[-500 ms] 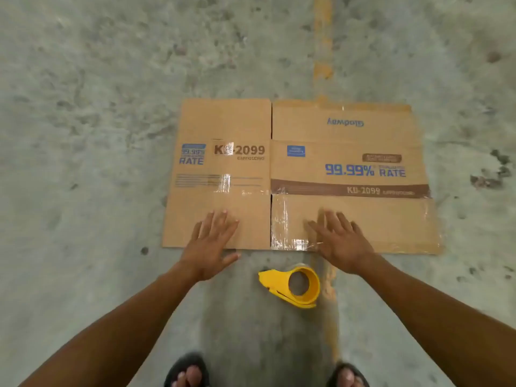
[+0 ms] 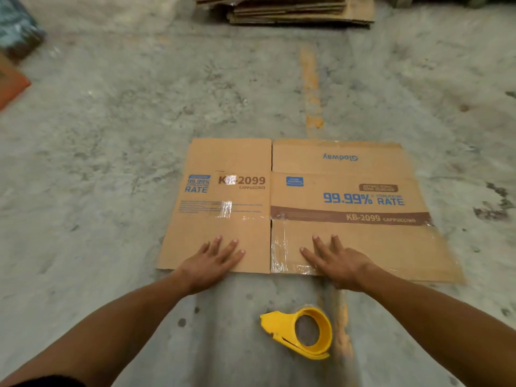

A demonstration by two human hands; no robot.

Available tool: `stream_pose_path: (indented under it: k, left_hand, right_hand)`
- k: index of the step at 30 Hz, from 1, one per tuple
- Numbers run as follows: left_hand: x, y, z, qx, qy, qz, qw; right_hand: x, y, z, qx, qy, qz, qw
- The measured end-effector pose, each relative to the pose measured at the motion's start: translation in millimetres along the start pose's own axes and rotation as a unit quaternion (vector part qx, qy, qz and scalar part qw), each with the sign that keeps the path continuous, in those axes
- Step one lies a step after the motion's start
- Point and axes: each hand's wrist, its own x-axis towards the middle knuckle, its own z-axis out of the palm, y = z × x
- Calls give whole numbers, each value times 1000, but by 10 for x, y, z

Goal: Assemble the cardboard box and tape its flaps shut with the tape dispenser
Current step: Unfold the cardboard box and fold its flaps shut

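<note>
A flattened brown cardboard box (image 2: 343,202) with blue "99.99% RATE" print lies flat on the concrete floor ahead of me. Old clear tape shines on its near flaps. My left hand (image 2: 210,262) rests with straight fingers on the near left flap. My right hand (image 2: 337,263) lies flat, fingers spread, on the near right flap beside the taped seam. A yellow tape dispenser (image 2: 301,332) lies on the floor just in front of the box, between my forearms and closer to the right one. Neither hand touches it.
A stack of flattened cardboard (image 2: 290,9) sits at the far top. An orange sheet (image 2: 11,82) and a dark bundle (image 2: 16,32) lie at the far left. A worn yellow floor line (image 2: 311,88) runs away from me.
The view has tilted up, so the box, hands and dispenser sit lower in frame and the far cardboard stack appears. Both hands stay flat on the near flaps.
</note>
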Motion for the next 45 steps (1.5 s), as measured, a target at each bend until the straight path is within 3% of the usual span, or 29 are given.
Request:
stream_pose_path:
  k: [6,12,17,29,38,42,45]
  left_hand:
    - [-111,-203,-318,-1,38,-23,999]
    - [-109,-322,-899,-70,91,-70,991]
    - [-171,-442,-1454,-142,141,-80,977]
    - [-524,-759,-2694,-121,275,-94,949]
    - [-798,-949,-3089,-125,368,-133,912]
    - [-865,-1080,-3231,-128,385,-193,893]
    - [-937,-1120,-3382,-123,382,-242,884]
  right_hand:
    - [-121,169,-240,-20,59,-5,998]
    - [-434,507,-692,11,151,65,986]
    - [-636,682,-870,31,304,119,945]
    - [-983,1002,-1673,15,472,176,863]
    - [-956,1017,-2038,20,585,137,799]
    - [-873,857,-2110,123,579,167,788]
    - [-821,815,-2177,254,598,160,744]
